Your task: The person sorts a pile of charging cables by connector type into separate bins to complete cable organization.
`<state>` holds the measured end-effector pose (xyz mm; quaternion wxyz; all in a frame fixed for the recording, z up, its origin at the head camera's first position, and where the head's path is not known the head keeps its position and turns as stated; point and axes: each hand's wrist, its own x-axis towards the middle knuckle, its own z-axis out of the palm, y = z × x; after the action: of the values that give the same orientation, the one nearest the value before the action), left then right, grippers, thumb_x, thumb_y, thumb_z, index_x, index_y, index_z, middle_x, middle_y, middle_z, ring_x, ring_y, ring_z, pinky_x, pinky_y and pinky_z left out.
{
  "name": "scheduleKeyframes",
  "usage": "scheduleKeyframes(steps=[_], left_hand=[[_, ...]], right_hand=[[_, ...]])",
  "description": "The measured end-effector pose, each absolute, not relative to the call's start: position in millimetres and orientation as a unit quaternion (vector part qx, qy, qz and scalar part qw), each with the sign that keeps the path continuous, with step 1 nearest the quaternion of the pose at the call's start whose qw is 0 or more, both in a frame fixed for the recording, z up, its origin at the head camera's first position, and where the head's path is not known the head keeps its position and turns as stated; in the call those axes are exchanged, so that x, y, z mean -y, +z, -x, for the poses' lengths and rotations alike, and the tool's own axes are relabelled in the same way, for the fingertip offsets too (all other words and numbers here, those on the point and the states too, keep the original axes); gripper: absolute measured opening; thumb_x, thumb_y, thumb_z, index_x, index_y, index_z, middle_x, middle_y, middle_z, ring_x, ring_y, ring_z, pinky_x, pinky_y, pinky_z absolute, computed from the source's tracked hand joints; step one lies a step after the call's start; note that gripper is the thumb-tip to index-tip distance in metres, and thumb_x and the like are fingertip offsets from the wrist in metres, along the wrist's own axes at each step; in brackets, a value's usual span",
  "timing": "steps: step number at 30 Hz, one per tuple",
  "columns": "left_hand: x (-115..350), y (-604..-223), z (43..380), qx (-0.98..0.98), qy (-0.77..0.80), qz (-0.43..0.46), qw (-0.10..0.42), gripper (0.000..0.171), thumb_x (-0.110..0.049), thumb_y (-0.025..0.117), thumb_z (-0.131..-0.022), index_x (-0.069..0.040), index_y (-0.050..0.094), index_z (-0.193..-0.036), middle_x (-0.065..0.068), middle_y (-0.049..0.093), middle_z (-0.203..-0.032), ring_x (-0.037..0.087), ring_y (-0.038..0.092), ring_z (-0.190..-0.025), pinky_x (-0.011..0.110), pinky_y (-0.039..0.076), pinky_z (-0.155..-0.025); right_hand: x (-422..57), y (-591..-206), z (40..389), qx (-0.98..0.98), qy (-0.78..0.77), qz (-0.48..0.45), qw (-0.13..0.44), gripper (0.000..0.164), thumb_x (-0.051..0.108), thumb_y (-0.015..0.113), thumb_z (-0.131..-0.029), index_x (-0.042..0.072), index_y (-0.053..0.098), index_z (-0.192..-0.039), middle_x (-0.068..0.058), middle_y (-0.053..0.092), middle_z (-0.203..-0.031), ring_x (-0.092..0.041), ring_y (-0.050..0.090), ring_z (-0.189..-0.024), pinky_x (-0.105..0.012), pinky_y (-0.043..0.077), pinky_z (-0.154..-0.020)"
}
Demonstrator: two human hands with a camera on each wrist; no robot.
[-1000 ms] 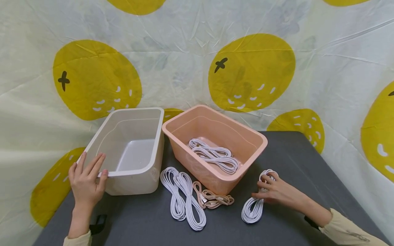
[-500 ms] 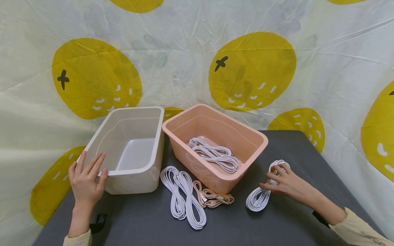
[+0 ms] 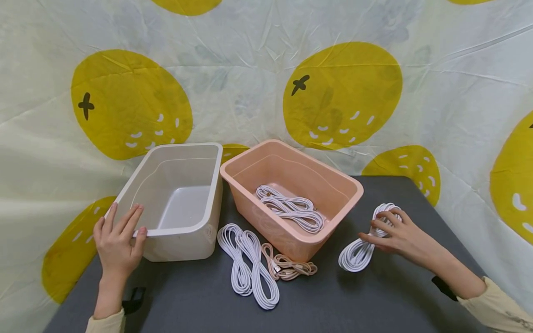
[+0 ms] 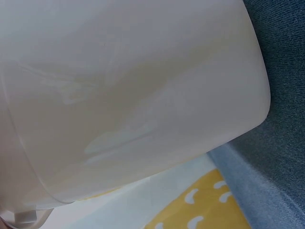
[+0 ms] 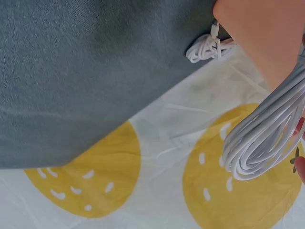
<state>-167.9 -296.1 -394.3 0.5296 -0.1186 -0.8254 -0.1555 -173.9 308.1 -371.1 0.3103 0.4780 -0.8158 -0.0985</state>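
My left hand rests with extended fingers over the near left corner of the light grey bin, touching its rim. On the right, my right hand grips a coiled white cable from above, over the dark table. In the right wrist view, loops of this cable hang out beside the fingers, and a smaller white bundle with a plug shows past the hand. Left of my right hand stands a peach bin with several coiled white cable loops inside.
Coiled white cable lies on the table in front of the bins. Beside it, a peach cable lies against the peach bin's front. A cloth with yellow fruit prints hangs behind the table.
My right hand has lifted the white cable and carried it away from me and to the right. The left hand and both bins have stayed in place.
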Motion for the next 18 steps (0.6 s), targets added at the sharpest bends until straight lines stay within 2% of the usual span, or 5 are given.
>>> scheduleKeyframes(steps=[18], left_hand=[[296, -394, 166, 0.829, -0.155, 0.116, 0.524, 0.058, -0.054, 0.035, -0.087, -0.010, 0.062, -0.114, 0.017, 0.064, -0.108, 0.038, 0.042, -0.123, 0.053, 0.019, -0.103]], right_hand=[[-320, -329, 180, 0.812, -0.116, -0.455, 0.346, 0.051, 0.035, 0.006, -0.097, 0.029, 0.054, -0.110, -0.010, 0.054, -0.096, -0.034, 0.048, -0.092, -0.052, 0.035, -0.076]])
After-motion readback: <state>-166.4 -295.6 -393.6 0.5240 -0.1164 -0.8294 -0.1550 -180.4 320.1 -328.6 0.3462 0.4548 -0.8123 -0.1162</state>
